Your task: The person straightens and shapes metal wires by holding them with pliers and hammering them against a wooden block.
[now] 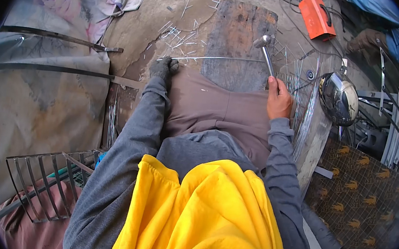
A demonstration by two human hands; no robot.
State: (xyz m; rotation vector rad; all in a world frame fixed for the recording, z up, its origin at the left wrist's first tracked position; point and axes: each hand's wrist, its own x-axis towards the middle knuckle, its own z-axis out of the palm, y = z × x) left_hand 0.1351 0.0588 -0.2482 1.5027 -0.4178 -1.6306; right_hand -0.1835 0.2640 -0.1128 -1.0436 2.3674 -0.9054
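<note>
At twelve o'clock from us lies the wooden plank (236, 40), with the thin metal rod (217, 58) stretched across its near end. Our gloved left hand (162, 67) is closed around the rod's nine o'clock end, off the plank. Our bare right hand (278, 98) is wrapped around the hammer (266, 51), its head raised just above the rod's three o'clock end.
</note>
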